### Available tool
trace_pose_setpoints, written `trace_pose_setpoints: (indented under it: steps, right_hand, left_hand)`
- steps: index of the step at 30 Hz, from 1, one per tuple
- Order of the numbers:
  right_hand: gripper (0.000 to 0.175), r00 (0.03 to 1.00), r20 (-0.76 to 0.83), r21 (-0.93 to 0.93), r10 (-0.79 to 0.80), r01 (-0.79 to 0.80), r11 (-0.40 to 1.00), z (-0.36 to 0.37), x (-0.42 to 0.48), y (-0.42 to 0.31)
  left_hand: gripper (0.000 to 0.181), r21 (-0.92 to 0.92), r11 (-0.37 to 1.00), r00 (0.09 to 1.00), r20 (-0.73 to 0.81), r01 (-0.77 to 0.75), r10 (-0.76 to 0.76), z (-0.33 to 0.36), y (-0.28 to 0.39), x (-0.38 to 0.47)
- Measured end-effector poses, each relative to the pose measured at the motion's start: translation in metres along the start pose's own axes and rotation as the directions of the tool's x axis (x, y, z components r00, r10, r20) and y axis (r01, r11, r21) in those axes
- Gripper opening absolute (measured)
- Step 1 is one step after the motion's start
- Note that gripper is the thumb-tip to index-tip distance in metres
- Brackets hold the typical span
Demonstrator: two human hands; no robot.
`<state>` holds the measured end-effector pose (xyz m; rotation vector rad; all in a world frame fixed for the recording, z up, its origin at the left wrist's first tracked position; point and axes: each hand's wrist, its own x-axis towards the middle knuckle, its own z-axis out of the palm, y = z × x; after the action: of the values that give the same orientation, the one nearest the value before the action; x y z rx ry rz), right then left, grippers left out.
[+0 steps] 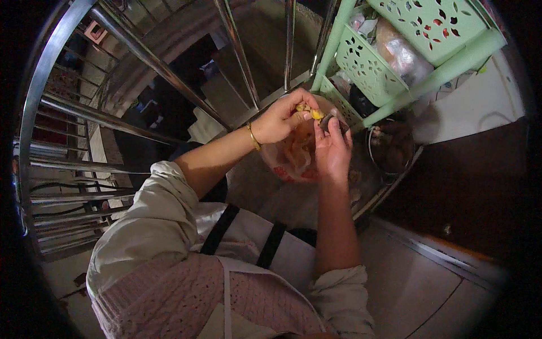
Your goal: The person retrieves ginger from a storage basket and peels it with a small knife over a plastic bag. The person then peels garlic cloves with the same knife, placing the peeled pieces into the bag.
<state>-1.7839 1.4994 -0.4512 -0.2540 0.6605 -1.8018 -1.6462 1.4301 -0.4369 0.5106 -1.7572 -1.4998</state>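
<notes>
My left hand (279,118), with a gold bangle on its wrist, pinches a small bright yellow piece (316,114) between thumb and fingers. More yellow shows between its curled fingers. My right hand (333,146) grips a dark greyish piece (325,122) that meets the yellow one. Whether the two are parts of one item I cannot tell. Both hands are close together above a translucent basin (271,159) with red patterns on its side. Orange-brown, soft-looking contents (298,148) lie in the basin, blurred and partly covered by my hands.
A light green plastic rack (368,70) with perforated baskets of bagged goods stands beyond the basin at right. Below it is a dark pail (391,146) with a metal rim. Steel railings (165,80) enclose the left and far side, with stairs beyond.
</notes>
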Motion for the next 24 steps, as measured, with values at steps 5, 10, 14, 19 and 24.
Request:
trace_pose_setpoints:
  steps: [5, 10, 14, 19, 24]
  right_hand:
    - [0.018, 0.999, 0.052, -0.009, -0.008, 0.008, 1.000, -0.003, 0.001, 0.001]
    - [0.042, 0.999, -0.015, 0.018, 0.045, -0.044, 0.999, -0.005, 0.000, 0.002]
    - [0.040, 0.997, 0.011, -0.192, 0.072, -0.069, 0.979, -0.009, 0.003, -0.004]
    - [0.030, 0.982, -0.040, -0.117, 0.185, -0.188, 0.975, -0.011, 0.003, -0.004]
    - [0.029, 0.980, 0.024, -0.059, 0.196, -0.194, 0.979, -0.014, 0.005, 0.000]
  left_hand:
    - [0.014, -0.069, 0.997, 0.999, 0.039, 0.032, -0.029, -0.001, 0.001, 0.000]
    - [0.013, -0.020, 0.999, 0.996, 0.077, 0.049, -0.047, -0.004, 0.002, 0.001]
    - [0.017, 0.095, 0.995, 0.995, 0.098, 0.022, -0.031, -0.009, 0.005, 0.004]
    - [0.029, -0.061, 0.989, 0.979, 0.159, 0.138, -0.127, -0.020, 0.006, 0.008]
    - [0.032, -0.193, 0.948, 0.957, 0.191, 0.254, -0.218, -0.021, 0.002, 0.008]
